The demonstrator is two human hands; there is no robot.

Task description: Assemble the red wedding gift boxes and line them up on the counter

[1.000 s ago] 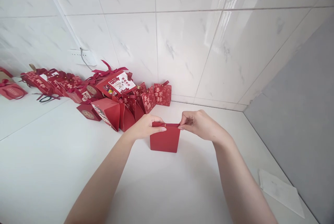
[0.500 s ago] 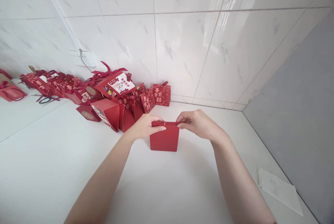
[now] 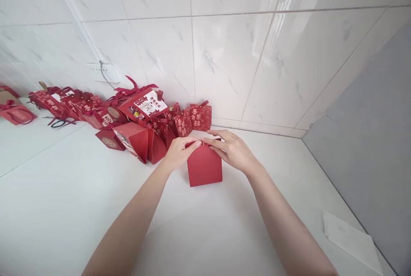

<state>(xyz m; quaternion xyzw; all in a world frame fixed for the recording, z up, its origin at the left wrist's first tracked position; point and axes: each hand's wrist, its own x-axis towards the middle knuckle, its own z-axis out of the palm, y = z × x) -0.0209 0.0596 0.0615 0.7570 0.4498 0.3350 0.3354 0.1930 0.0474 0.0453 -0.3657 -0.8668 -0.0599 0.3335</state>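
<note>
A plain red gift box point(image 3: 204, 166) stands upright on the white table, its top drawn to a narrow edge. A small gold-coloured fastening shows at the middle of that edge. My left hand point(image 3: 179, 152) pinches the upper left edge, thumb on the near face and fingers behind. On the right, my right hand point(image 3: 233, 149) touches the upper edge and right corner, its fingers stretched and spread toward the fastening. Its fingertips almost meet my left thumb. The box's far face is hidden from me.
Behind and left, a pile of red gift boxes and bags point(image 3: 141, 117) with ribbons lies by the tiled wall. Scissors with black handles point(image 3: 58, 123) lie at the left. A white flat packet point(image 3: 349, 239) is at the right, near a grey panel point(image 3: 369, 130).
My right hand has moved left along the top edge from the corner, its fingers going from a pinch to stretched out. The box has turned slightly and shifted a little to the right.
</note>
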